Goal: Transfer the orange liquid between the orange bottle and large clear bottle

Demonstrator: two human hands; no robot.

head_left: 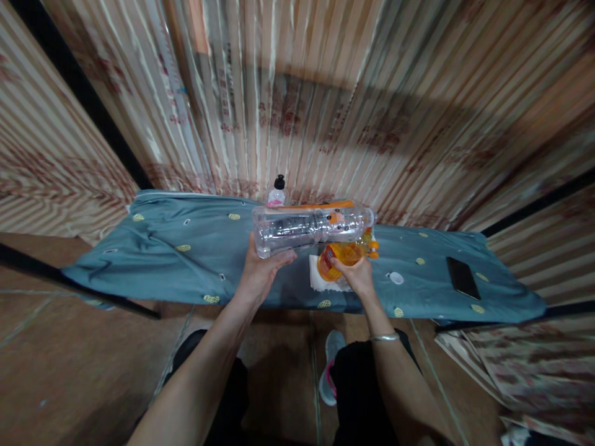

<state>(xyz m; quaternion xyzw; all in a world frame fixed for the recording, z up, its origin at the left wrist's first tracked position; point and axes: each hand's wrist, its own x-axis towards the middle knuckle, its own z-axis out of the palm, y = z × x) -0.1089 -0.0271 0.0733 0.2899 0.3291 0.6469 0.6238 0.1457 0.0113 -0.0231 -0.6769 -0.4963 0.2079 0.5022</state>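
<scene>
My left hand grips the base end of a large clear plastic bottle, which is tilted on its side with its neck toward the right. An orange label strip runs along its upper side. My right hand is wrapped round a smaller bottle of orange liquid, partly behind the thumb and fingers. This bottle leans over a white cloth or tissue. Its neck end overlaps the clear bottle's neck, and I cannot tell whether they touch. Orange parts show just right of the necks.
A teal patterned cloth covers the narrow bench. Behind the bottles stands a small bottle with a black cap. A white round lid and a black phone lie to the right. Striped curtains hang behind, and dark poles frame the bench.
</scene>
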